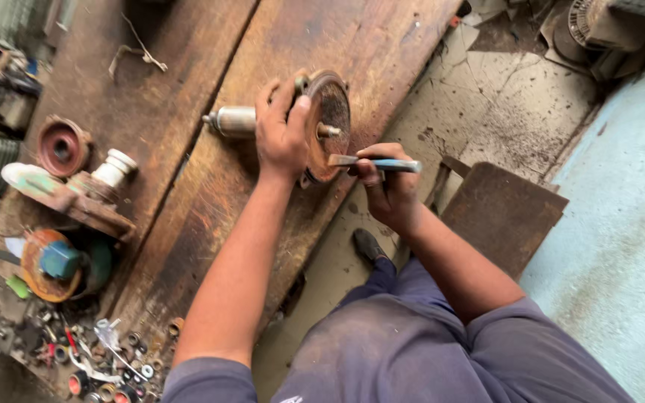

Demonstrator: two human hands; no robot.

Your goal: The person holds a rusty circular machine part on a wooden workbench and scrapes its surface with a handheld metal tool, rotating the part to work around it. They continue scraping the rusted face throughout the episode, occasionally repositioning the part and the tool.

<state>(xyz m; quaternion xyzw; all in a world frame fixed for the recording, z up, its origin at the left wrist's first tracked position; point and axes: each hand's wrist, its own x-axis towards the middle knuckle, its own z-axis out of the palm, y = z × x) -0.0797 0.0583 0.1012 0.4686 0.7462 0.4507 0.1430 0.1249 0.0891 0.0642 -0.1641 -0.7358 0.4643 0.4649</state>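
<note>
Left hand [281, 134] steadies rusty disc [328, 123]; right hand [386, 186] holds chisel [375, 163]

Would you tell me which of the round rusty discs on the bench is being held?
The rusty disc on the shaft, gripped by the left hand; the others lie untouched.

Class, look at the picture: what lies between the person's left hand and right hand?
In the head view, the rusty round plate with its short shaft stub stands between left hand and right hand, whose tool blade touches it.
</note>
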